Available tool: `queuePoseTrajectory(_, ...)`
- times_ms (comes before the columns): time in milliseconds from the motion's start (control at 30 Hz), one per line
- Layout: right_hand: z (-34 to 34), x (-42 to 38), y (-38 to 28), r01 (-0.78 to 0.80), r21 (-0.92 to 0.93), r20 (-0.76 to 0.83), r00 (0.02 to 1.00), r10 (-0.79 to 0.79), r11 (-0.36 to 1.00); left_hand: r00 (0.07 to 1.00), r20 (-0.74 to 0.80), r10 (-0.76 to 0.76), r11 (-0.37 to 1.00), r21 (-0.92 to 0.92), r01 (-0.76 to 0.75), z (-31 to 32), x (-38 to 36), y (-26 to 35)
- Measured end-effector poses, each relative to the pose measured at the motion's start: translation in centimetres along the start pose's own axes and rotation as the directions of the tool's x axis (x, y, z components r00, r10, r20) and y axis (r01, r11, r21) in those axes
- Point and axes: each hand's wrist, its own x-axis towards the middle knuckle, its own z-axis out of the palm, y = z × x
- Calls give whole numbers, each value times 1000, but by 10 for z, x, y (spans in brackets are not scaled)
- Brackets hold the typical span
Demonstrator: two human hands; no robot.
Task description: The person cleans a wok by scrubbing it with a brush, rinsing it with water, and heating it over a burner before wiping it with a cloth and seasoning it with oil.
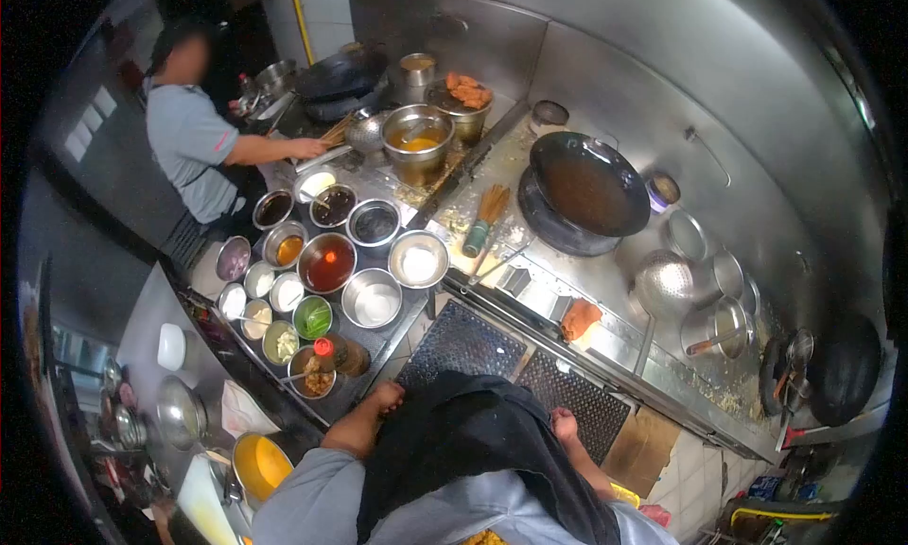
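Observation:
My left hand hangs beside the black apron, fingers curled in, with nothing visible in it. It is nearest to a bottle with a red cap at the corner of the seasoning counter. On the apron's other side hangs my right hand, also loosely closed and with nothing visible in it. In front of it is the stove's front ledge, where an orange-brown cloth lies. A large black wok with brown liquid sits on the stove farther back.
Metal bowls of sauces and seasonings, including red-brown liquid, crowd the left counter. A bamboo brush and perforated strainer lie on the stove. Behind stands a pot of yellow liquid. A co-worker reaches in from the left. Black mats cover the floor.

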Motion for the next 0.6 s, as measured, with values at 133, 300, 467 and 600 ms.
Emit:
queuePoseTrajectory(133,28,17,40,118,-135,7,993,-118,984,999,8,45,990,137,-45,-17,12,-58)
queuePoseTrajectory(300,23,-18,30,33,-654,-215,950,-227,756,828,159,538,675,506,-536,-1,77,-117)
queuePoseTrajectory(467,-32,115,191,79,-119,-115,989,-93,990,953,160,259,761,573,-303,1,65,-103)
queuePoseTrajectory(600,-46,107,197,180,-306,-84,973,-215,935,891,198,409,720,529,-449,-3,65,-90)
